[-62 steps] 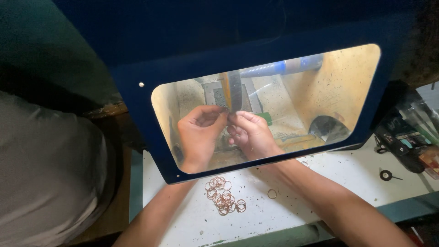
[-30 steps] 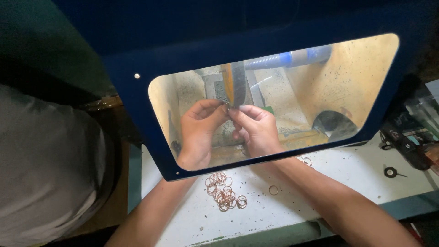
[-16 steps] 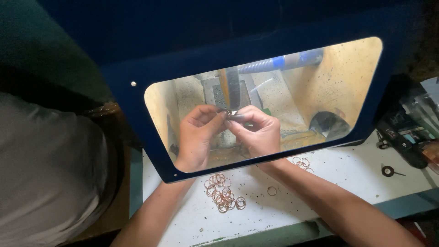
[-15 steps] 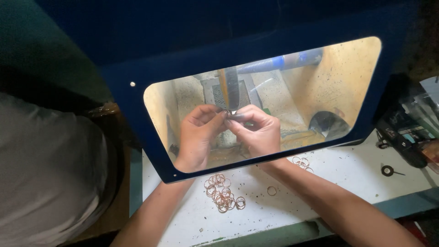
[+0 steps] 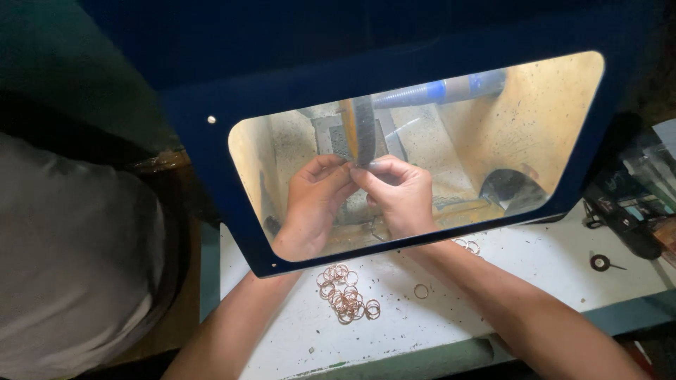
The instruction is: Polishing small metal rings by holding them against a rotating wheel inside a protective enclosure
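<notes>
Behind the clear shield [image 5: 549, 127], frame centre | left hand [image 5: 313, 204] and right hand [image 5: 398, 193] are pinching fingertips together beside the dark wheel [image 5: 364, 130] | pinched item too small to identify

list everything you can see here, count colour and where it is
shield: one, dark blue frame with a clear window, standing over the bench between the camera and the hands
wheel: one, dark, upright behind the window, at the fingertips
hose: one, blue and grey, upper part of the window
bench: one, white, speckled with dust
pile of rings: one heap, too many to count, copper coloured, on the bench below the window
single ring: one, copper coloured, right of the pile
washer: one, dark, right end of the bench
left hand: one, behind the window, fingertips pinched at the wheel
right hand: one, behind the window, fingertips meeting the left's
</notes>
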